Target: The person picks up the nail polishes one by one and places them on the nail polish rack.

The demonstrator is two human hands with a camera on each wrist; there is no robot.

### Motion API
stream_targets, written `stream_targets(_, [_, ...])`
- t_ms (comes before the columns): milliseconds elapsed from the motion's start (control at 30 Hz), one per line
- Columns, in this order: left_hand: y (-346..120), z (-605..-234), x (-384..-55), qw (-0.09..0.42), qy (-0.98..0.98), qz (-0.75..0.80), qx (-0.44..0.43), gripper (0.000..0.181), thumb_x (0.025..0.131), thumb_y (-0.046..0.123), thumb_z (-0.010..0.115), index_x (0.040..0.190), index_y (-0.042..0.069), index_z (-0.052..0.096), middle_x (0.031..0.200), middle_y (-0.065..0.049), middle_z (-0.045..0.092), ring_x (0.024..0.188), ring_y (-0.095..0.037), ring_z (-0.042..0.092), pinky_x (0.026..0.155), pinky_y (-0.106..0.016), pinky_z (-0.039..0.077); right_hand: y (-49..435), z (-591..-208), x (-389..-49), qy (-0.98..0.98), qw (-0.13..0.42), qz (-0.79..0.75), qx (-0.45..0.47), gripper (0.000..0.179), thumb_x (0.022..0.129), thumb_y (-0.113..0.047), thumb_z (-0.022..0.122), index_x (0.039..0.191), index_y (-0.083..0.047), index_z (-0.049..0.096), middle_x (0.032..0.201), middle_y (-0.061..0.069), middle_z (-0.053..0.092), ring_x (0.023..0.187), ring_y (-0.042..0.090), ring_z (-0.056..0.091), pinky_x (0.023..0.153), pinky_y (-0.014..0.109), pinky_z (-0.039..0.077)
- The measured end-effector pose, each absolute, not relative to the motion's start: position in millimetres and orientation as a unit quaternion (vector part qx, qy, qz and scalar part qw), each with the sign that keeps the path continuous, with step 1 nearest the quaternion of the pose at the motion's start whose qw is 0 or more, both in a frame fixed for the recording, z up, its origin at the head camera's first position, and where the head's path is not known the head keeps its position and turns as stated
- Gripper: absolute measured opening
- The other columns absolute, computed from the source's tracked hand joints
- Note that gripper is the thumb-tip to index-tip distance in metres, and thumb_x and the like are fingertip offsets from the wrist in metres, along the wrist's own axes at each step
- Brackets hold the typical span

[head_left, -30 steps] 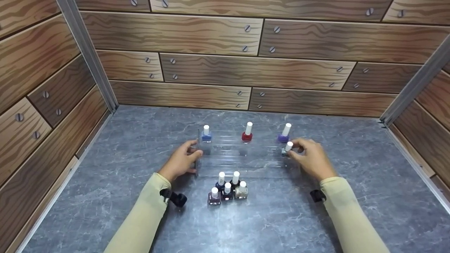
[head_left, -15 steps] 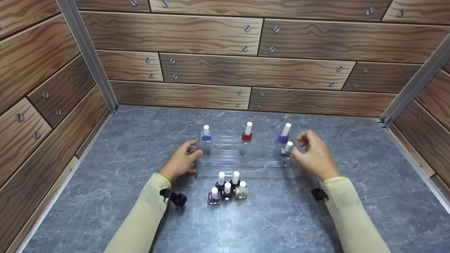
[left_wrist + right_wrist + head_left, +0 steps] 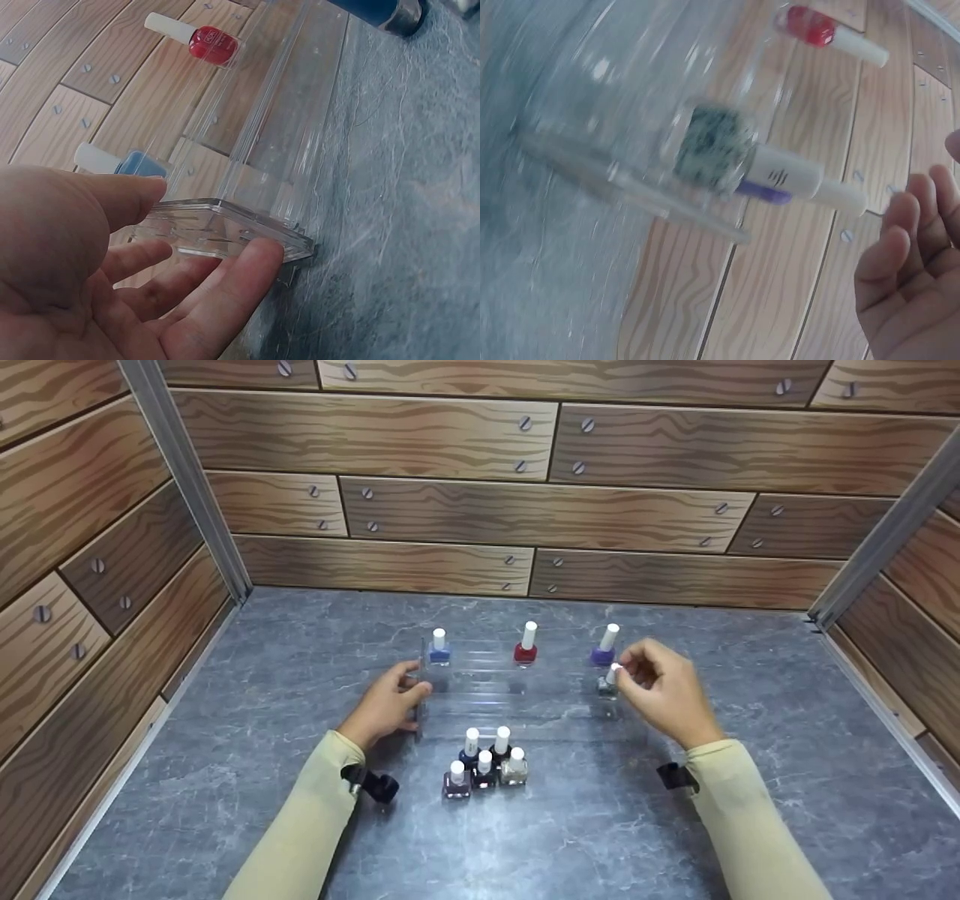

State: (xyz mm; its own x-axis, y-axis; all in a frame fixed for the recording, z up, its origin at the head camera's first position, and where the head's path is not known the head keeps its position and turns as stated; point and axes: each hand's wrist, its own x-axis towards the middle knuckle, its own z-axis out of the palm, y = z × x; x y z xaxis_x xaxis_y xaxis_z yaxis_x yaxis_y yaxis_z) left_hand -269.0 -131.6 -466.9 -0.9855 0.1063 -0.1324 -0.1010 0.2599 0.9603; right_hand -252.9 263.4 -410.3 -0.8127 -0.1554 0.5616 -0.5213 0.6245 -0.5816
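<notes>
My left hand point(image 3: 386, 701) grips the left side panel of a clear stepped display rack point(image 3: 225, 214), thumb at its edge and fingers along the outer face. Beside the rack's right end is my right hand point(image 3: 664, 690), its fingers loosely bent and holding nothing. In the right wrist view those fingers stand apart from the caps. A speckled green nail polish bottle point(image 3: 712, 146) stands on a lower step, its white cap overlapped by my right thumb in the head view. On the top step are blue point(image 3: 439, 651), red point(image 3: 526, 652) and purple point(image 3: 603, 655) nail polish bottles.
In front of the rack, several nail polish bottles stand clustered on the grey marbled table point(image 3: 570, 840): dark ones point(image 3: 456, 786) and a glittery pale one point(image 3: 514, 771). Wood-patterned walls point(image 3: 450, 510) enclose the back and sides.
My right hand has let go of the speckled green bottle, drawn off to the right, then come back close to its cap. My left hand has stayed on the rack.
</notes>
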Motion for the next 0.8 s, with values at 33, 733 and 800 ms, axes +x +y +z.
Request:
stream_targets(33, [-131.7,-467.0,-268.8,0.085,0.791,0.607,0.003,0.059,0.104,0.017,0.063,0.157,0.008,0.04,0.139,-0.025,0.056,0.118,-0.041,0.062,0.072,-0.041,0.068,262.1,-409.6,-251.8,-0.868,0.232,0.389,0.201,0.011,0.087,0.003,0.072,0.09,-0.007,0.067,0.078,-0.001,0.062,0.066,0.013,0.054,0.055,0.014,0.047])
stream_targets(733, [-131.0,-466.9,-267.5,0.08,0.793,0.604,0.003,0.058,0.105,0.017,0.063,0.157,0.008,0.041,0.14,-0.025,0.055,0.12,-0.042,0.062,0.073,-0.041,0.067,250.0,-410.8,-244.0,-0.892,0.105,0.352,0.262,0.009,0.095,-0.006,0.072,0.096,-0.015,0.072,0.085,-0.008,0.068,0.073,0.01,0.063,0.063,0.023,0.058])
stream_targets(800, [-131.0,-466.6,-267.6,0.08,0.792,0.605,0.004,0.058,0.104,0.017,0.063,0.157,0.008,0.041,0.14,-0.025,0.056,0.12,-0.042,0.062,0.073,-0.041,0.067,250.6,-411.2,-244.5,-0.895,0.098,0.349,0.261,0.01,0.096,-0.007,0.072,0.097,-0.017,0.072,0.085,-0.008,0.068,0.074,0.01,0.063,0.063,0.023,0.058])
